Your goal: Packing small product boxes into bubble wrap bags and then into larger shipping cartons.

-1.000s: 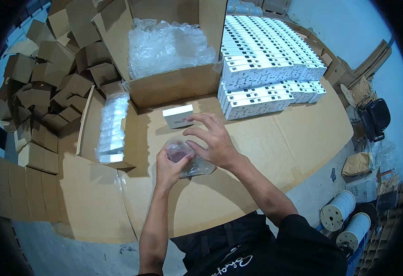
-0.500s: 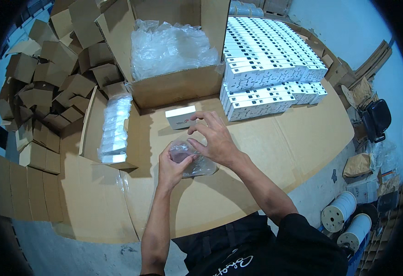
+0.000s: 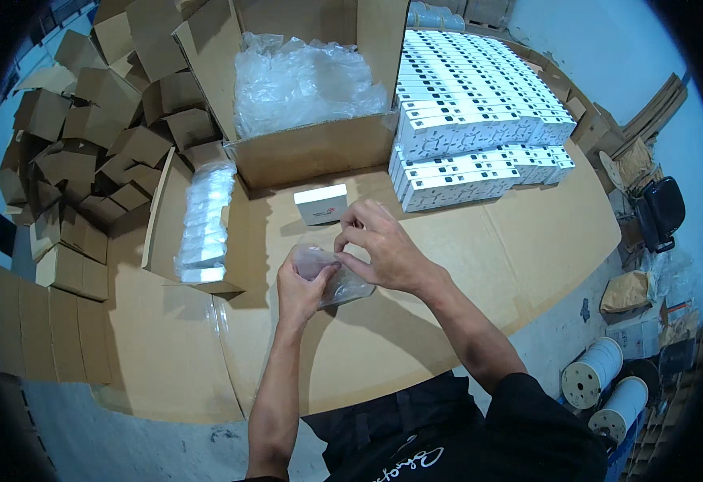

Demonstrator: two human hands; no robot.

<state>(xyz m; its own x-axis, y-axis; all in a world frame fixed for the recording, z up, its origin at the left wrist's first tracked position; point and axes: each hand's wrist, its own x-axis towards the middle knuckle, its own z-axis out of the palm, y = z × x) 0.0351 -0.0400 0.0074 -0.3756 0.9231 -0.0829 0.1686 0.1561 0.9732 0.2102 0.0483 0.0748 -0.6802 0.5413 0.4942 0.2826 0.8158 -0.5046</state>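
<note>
A clear plastic bag (image 3: 350, 289) is held low over the cardboard-covered table. My left hand (image 3: 297, 291) grips its left side, thumb against the film. The fingers of my right hand (image 3: 379, 245) are bent toward the thumb in a pinch at the bag's upper edge; whether film is between them is hard to make out. Just beyond my hands a small white box (image 3: 321, 205) stands by itself on the table. To the left, an open cardboard carton (image 3: 158, 233) holds a row of white boxes wrapped in clear plastic (image 3: 207, 217).
A large open carton (image 3: 311, 153) full of clear plastic bags (image 3: 303, 84) stands behind the white box. White boxes (image 3: 464, 120) are stacked in rows at the far right. Empty brown cartons (image 3: 86, 161) pile up on the left. Cable spools (image 3: 592, 371) lie beyond the right edge.
My right hand has closed from spread, curved fingers to a pinch near the bag's edge. The left hand keeps its hold on the bag.
</note>
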